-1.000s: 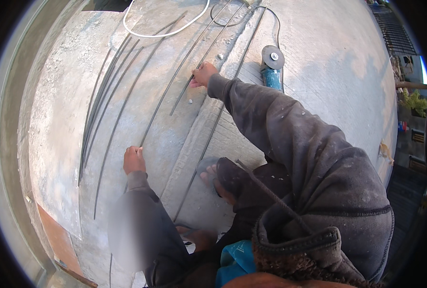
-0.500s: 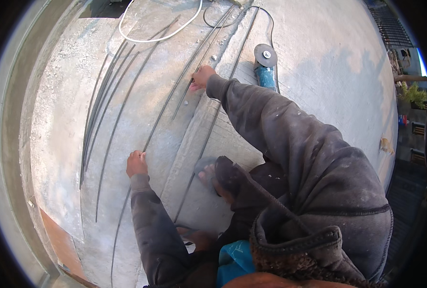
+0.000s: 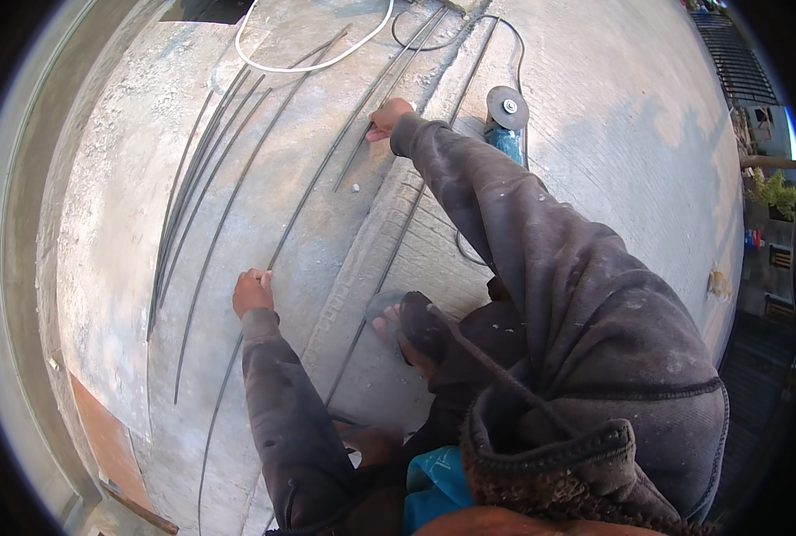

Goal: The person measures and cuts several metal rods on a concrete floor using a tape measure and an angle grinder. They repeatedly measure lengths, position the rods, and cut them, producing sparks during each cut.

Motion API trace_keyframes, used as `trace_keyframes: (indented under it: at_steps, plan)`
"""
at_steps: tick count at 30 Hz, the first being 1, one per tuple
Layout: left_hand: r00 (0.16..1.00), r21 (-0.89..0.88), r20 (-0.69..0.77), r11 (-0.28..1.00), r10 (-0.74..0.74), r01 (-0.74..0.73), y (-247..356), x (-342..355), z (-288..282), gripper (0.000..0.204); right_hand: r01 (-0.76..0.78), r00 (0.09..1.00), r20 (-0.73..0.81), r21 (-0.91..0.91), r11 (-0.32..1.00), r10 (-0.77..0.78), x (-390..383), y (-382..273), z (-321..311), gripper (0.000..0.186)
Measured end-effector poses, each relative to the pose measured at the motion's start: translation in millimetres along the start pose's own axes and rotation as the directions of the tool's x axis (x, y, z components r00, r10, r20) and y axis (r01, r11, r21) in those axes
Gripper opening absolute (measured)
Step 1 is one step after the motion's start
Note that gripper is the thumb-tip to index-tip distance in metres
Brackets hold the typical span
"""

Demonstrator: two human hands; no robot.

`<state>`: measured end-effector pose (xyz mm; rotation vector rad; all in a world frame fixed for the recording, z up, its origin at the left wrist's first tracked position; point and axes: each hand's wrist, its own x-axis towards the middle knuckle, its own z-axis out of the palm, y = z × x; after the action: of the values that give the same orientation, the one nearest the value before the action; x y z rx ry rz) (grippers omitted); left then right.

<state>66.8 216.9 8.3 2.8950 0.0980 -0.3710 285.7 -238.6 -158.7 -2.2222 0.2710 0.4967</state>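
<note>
My left hand is closed around a long thin steel rod that runs from the far edge down past my left forearm. Farther off and to the right, my right hand is closed in a pinch on a shorter rod. This rod lies beside the long one, and its near end shows below my fingers. Another long rod passes under my right sleeve and alongside my foot. Several more rods lie roughly side by side to the left.
An angle grinder with a bare disc lies beyond my right forearm, its dark cord looping behind. A white cable or hose curves across the far rods. A low step edge crosses the concrete. A brown board lies at lower left.
My right hand has moved a little farther away, and the shorter rod has shifted the same way with it. My left hand stays on the long rod. The view has shifted slightly.
</note>
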Motion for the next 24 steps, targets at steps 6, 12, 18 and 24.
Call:
trace_keyframes:
  at_steps: [6, 12, 18, 24]
  plan:
    - [0.999, -0.012, -0.016, 0.999, 0.043, -0.043, 0, 4, 6, 0.021, -0.126, 0.992, -0.032, -0.158, 0.979, 0.123, -9, -44, -11, 0.029]
    - [1.000, 0.008, -0.025, 1.000, -0.019, 0.019, -10, -3, 2, 0.024, -0.039, 0.996, -0.085, 0.031, 0.999, 0.042, -48, -85, -4, 0.018]
    - [0.998, -0.013, 0.032, 0.999, -0.049, 0.049, 1, 2, 1, 0.025, 0.130, 0.982, -0.103, -0.258, 0.957, -0.161, -28, -48, -5, 0.014]
    - [0.999, -0.008, 0.004, 0.999, -0.040, 0.040, 5, 3, 5, 0.025, 0.085, 0.972, -0.196, -0.234, 0.969, -0.132, -19, -43, -10, 0.012]
